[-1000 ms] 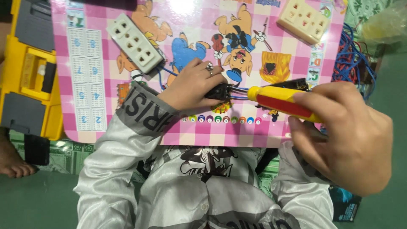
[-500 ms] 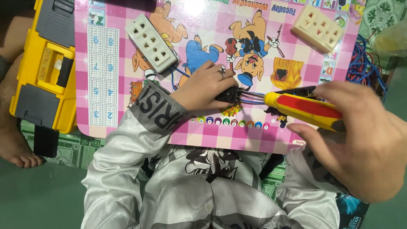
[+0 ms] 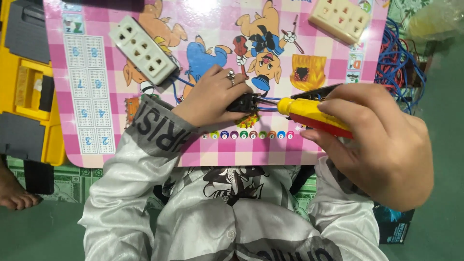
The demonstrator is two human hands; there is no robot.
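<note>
- The fingers (image 3: pixel 227 89) of the left hand (image 3: pixel 212 99) are curled closed over a small black part (image 3: pixel 243 103) at the centre of the frame; one finger carries a ring (image 3: pixel 231 75).
- Thin blue and red wires (image 3: pixel 269 100) are seen running from the black part toward the right, just touching the tip of a tool.
- The fingers (image 3: pixel 345 108) of the right hand (image 3: pixel 382 145) are wrapped tightly around a screwdriver with a yellow and red handle (image 3: pixel 309 112), which is held nearly level, its tip pointed left at the black part.
- A flat black piece (image 3: pixel 321 91) is glimpsed just above the handle, partly hidden by the right hand; what it is cannot be told.
- Both hands are held over a pink checked desk (image 3: pixel 96 72) printed with cartoon animals and number squares.
- A grey-white socket strip (image 3: pixel 142 50) is laid slantwise at the upper left of the desk, with blue wire leading from it toward the left hand.
- A cream socket strip (image 3: pixel 340 18) is set at the upper right of the desk, well apart from both hands.
- A tangle of blue and red wire (image 3: pixel 401 63) is heaped past the right edge of the desk.
- A yellow and grey tool case (image 3: pixel 29 87) is placed along the left edge of the frame, beside the desk.
- Silver-grey sleeves (image 3: pixel 125 193) with dark lettered cuffs are seen along the lower part of the frame.
- A bare foot (image 3: pixel 12 191) is seen on the green floor at the lower left.
</note>
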